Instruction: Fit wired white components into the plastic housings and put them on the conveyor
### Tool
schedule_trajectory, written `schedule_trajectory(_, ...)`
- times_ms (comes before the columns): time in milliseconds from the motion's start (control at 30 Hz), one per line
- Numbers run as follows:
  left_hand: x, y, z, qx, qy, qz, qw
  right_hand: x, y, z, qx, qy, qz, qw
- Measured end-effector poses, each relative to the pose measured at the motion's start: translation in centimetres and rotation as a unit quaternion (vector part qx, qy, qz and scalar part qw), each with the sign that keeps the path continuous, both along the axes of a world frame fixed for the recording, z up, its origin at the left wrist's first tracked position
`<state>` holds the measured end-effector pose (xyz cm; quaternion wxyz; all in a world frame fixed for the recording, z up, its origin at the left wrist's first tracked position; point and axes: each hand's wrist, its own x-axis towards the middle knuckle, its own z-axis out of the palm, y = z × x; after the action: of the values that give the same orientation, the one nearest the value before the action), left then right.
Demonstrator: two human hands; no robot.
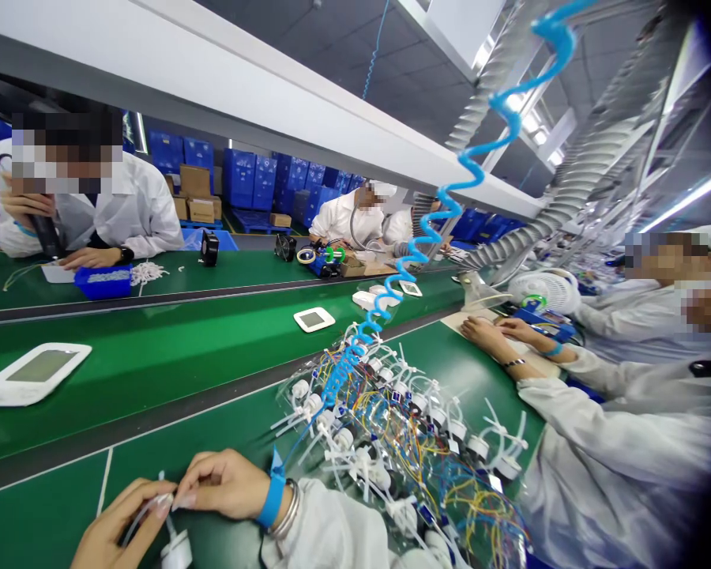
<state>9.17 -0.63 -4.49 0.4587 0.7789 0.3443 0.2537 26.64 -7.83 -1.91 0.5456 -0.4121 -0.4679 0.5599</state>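
At the lower left, my left hand (122, 525) pinches a white cable tie (169, 501) between thumb and fingers; its bent strip curves under the fingers. My right hand (222, 482), wearing a blue wrist strap (272, 496) and metal bangles, meets it from the right with fingertips pressed together at the tie's head. Just below hangs or rests a white round-capped part (176, 549), partly cut off by the frame's lower edge; a thin stem rises from it toward my fingers. Right of my hands lies a pile of wired parts (391, 419) with white caps, cable ties and coloured wires.
A blue coiled cord (432, 213) hangs down over the pile. White panels with grey screens (35, 373) lie on the green belt (201, 348). A co-worker's hands (491, 336) work at the right. Across the belt stand a blue bin (102, 283) and a black fan (209, 248).
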Motion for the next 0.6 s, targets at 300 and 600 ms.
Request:
schedule_trajectory(300,1.4,-1.8,3.7,0.039,-0.033,0.02,0.998,0.0,0.1,0.6,-0.007,-0.037,-0.031,0.999)
schedule_trajectory(600,1.3,-2.2,4.7,-0.002,-0.076,0.059,0.995,0.5,0.5,-0.5,-0.011,-0.089,-0.013,0.996)
